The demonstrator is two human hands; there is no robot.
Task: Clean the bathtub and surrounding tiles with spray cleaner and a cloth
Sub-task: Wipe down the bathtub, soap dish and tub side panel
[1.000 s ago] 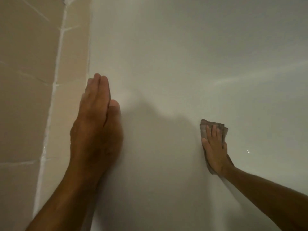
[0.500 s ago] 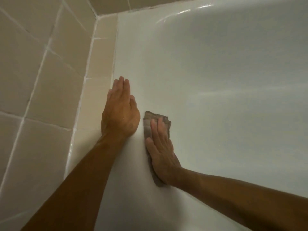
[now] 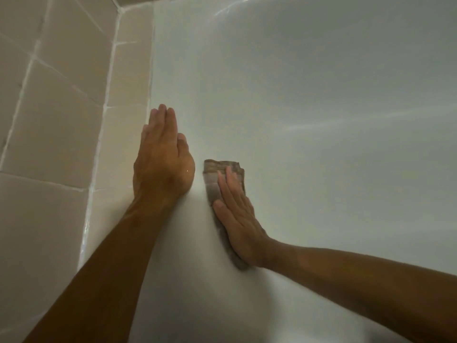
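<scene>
Cloth [image 3: 223, 175] shifted right of left hand [image 3: 162, 160]; folded, grey-brown.

White bathtub [image 3: 309, 100] bears a folded cloth [image 3: 217, 177].

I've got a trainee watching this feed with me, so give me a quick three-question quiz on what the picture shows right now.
1. True or false: the right hand presses the cloth flat against the white bathtub surface.
2. Multiple choice: where does the left hand rest? A) on a spray bottle B) flat on the tub surface beside the tiles C) on top of the cloth
3. Fill in: the cloth lies to the ____ of the left hand, as the person sees it.

Key: 1 true; 2 B; 3 right
</scene>
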